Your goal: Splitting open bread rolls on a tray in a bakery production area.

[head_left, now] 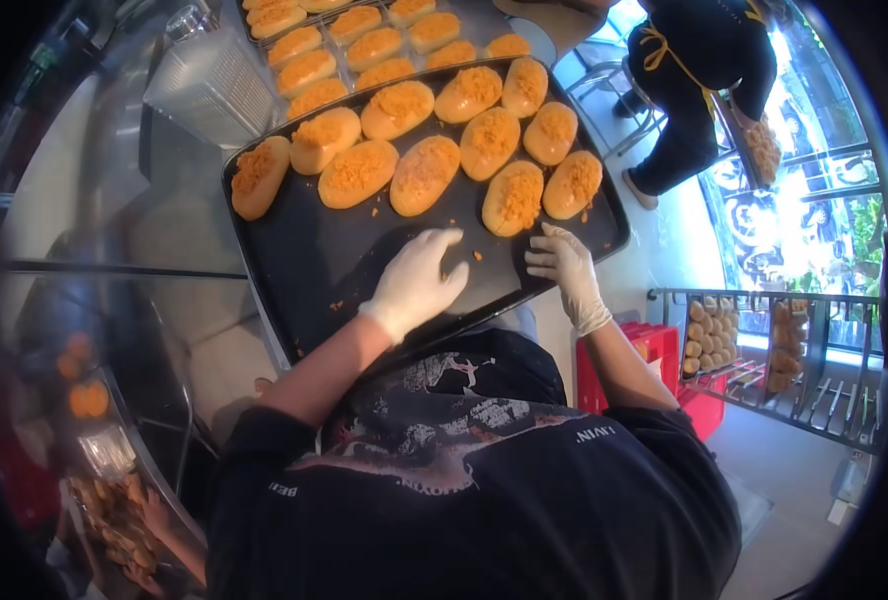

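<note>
A black baking tray [309,255] lies before me, with oval buns topped in orange crumbs across its far part. My left hand [419,282], in a white glove, hovers over the bare near part of the tray. Its fingers are stretched out with the thumb apart, and nothing is in it. At the tray's near right edge is my right hand [570,272], also gloved, its fingers slightly bent and apart. The closest bun [513,198] to its fingertips sits just beyond them; I see no grip on it. Loose crumbs [477,256] are scattered on the tray.
Beyond the tray are more topped buns [374,46] in rows. A clear ridged container [211,85] stands at the far left. On the right are a red crate [654,345] and a rack [814,385] holding buns. A person [699,60] in dark clothes carries a tray.
</note>
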Demonstrator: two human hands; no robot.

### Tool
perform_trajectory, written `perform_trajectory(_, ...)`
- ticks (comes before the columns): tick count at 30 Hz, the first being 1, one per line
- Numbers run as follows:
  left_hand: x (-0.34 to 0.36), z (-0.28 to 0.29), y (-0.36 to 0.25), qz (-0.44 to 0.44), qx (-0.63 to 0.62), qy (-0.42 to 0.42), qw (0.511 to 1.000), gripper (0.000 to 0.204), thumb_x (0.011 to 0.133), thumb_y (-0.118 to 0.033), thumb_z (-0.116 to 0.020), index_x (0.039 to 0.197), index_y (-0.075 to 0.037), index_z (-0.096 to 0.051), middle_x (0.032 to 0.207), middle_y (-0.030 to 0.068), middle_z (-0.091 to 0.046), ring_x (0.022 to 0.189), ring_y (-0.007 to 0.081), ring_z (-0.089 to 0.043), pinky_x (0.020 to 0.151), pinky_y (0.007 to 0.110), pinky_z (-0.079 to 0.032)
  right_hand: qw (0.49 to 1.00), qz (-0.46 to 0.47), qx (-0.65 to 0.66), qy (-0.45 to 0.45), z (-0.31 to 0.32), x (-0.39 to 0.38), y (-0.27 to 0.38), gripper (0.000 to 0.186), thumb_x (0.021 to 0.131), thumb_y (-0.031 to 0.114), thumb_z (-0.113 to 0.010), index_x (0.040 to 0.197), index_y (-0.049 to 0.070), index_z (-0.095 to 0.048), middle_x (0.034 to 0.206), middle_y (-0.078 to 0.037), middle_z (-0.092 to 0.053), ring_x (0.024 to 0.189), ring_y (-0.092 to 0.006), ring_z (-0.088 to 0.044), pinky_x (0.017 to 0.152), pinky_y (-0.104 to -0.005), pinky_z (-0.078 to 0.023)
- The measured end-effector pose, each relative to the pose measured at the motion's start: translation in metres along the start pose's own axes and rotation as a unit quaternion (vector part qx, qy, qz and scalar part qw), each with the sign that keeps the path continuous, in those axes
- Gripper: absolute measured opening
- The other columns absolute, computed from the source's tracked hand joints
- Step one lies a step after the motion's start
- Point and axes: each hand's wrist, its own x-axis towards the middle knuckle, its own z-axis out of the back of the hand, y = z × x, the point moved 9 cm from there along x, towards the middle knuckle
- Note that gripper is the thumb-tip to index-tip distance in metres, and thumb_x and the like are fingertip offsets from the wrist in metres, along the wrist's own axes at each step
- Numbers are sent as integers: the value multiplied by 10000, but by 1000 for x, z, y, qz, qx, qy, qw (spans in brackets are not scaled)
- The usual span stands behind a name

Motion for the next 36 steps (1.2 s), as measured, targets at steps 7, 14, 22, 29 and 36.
perform_trajectory(7, 60, -21, 0, 30, -117, -50, 991, 553, 966, -227, -689, 1445, 29, -580, 1253, 233, -688, 1056, 343, -699, 952, 432, -556, 992, -62, 101, 43, -20, 6, 0, 356, 1084, 267, -583, 1266, -30, -660, 1118, -182, -749, 961, -263, -750, 817, -365, -620)
perform_trajectory(14, 60, -26, 4, 46, -165, -21, 985, 528, 979, -138, -673, 1464, 41, -567, 1252, 208, -678, 997, 274, -714, 922, 375, -575, 979, 58, -196, -9, -13, 24, 19, 336, 1041, 295, -661, 1098, -31, -721, 911, -113, -768, 778, -205, -737, 736, -338, -591)
perform_trajectory(22, 75, -33, 3, 13, -215, -55, 975, 619, 981, -62, -661, 1565, 33, -476, 1477, 176, -560, 1142, 206, -681, 924, 309, -575, 938, 168, -286, -105, -8, 23, 47, 331, 994, 241, -721, 1152, -50, -727, 883, -119, -773, 772, -164, -747, 724, -325, -601)
perform_trajectory(29, 77, -38, 3, 67, -267, 11, 961, 667, 980, -72, -614, 1609, 22, -414, 1467, 193, -583, 1188, 223, -682, 936, 309, -574, 977, 143, -126, -99, -12, 24, 31, 431, 997, 170, -726, 1335, -93, -674, 1015, -139, -787, 857, -158, -756, 762, -317, -617)
perform_trajectory(36, 51, -34, 20, 74, -326, 95, 938, 601, 983, 19, -481, 1583, 50, -457, 1478, 189, -619, 1359, 238, -595, 1172, 355, -440, 982, 115, -147, -20, -15, 16, 13, 446, 1003, 160, -724, 1362, -96, -662, 1062, -142, -786, 906, -151, -749, 820, -299, -606)
